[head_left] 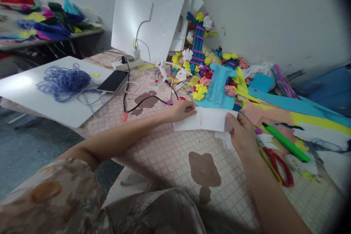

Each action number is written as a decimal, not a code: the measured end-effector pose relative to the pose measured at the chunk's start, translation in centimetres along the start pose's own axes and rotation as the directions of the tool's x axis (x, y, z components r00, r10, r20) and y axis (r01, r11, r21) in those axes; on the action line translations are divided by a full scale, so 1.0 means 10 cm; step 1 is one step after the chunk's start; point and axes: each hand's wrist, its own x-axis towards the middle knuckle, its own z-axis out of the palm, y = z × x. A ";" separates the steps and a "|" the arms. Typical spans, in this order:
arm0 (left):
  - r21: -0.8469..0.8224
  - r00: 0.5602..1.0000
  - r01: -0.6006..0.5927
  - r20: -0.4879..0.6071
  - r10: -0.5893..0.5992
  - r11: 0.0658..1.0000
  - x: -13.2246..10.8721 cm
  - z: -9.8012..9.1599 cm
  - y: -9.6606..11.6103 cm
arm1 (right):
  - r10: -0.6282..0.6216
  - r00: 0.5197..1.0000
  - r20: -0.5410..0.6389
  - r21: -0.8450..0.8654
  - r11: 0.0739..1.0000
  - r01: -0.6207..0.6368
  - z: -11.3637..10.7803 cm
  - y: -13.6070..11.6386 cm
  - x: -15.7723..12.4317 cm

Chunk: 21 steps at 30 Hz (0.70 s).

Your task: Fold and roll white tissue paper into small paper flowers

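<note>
A strip of white paper (210, 120) is stretched between my two hands, low over the patterned tablecloth. My left hand (182, 111) pinches its left end between thumb and fingers. At the right end my right hand (242, 131) grips it, thumb on top. Another small white paper piece (225, 140) hangs or lies just below the strip, by my right hand. Directly behind the strip lies a blue cut-out shape (218, 86) with crumpled yellow paper flowers (200, 91) beside it.
A white glue gun (162, 70) stands behind my left hand, its black cord looping leftward. Purple yarn (65, 82) and a phone (113, 81) rest on a white board (79, 115) at left. Red-handled scissors (282, 168) and a green marker (287, 142) lie right among paper scraps.
</note>
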 end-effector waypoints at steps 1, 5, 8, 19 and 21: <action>-0.027 1.000 0.008 0.014 -0.008 1.000 0.00 -0.02 0.00 | -0.001 1.000 -0.007 -0.006 1.000 0.001 0.00 0.00 0.00; -0.213 0.995 0.070 0.079 -0.054 0.975 0.03 -0.06 -0.02 | -0.003 1.000 -0.013 0.013 1.000 0.003 0.02 -0.03 -0.01; -0.348 0.986 0.142 0.128 -0.103 0.927 0.04 -0.08 -0.02 | 0.011 1.000 -0.011 0.040 0.999 -0.010 0.04 -0.07 -0.02; -0.498 0.955 0.289 0.210 -0.209 0.818 0.04 -0.13 0.04 | 0.116 0.989 -0.088 0.082 0.991 -0.109 0.04 -0.09 0.00; -0.503 0.953 0.296 0.211 -0.216 0.812 0.05 -0.13 0.04 | 0.102 0.991 -0.087 0.066 0.993 -0.096 0.03 -0.08 0.01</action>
